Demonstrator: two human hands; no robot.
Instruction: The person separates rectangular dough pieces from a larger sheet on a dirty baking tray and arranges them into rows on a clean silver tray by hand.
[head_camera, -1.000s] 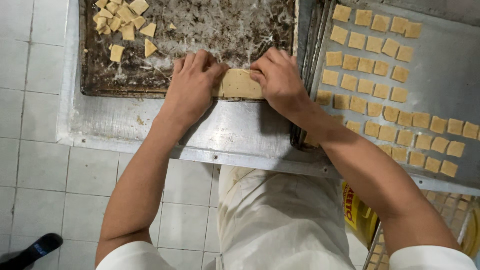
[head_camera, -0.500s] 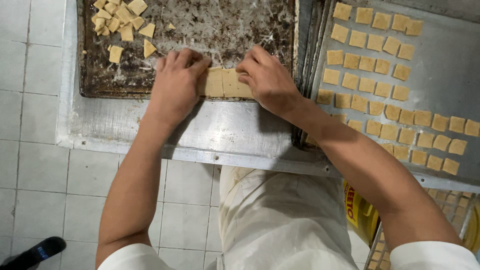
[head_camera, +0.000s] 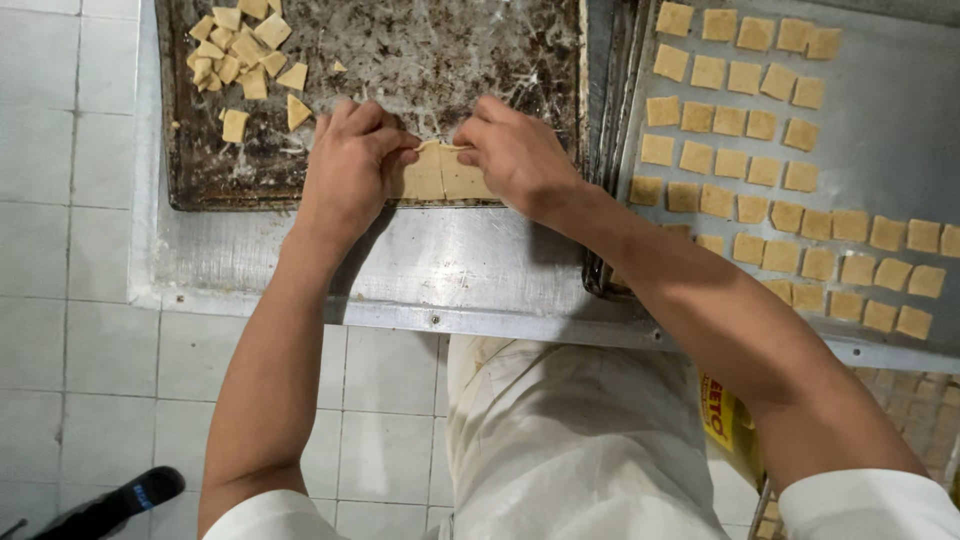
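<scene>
one head-worn camera looks straight down from close above, over the person's forearms, onto a steel table (head_camera: 450, 270), two trays and the tiled floor (head_camera: 70, 380) below.

Light tray (head_camera: 900, 150) right of the dark tray (head_camera: 400, 60), rows of tan dough squares (head_camera: 760, 170) on it; scrap pile (head_camera: 245, 50) at the dark tray's far-left corner; white floor tiles (head_camera: 60, 200) left.

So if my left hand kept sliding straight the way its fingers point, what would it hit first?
The left hand points right, so it would first meet the tan dough pieces at its fingertips, then probably the right hand.
</scene>
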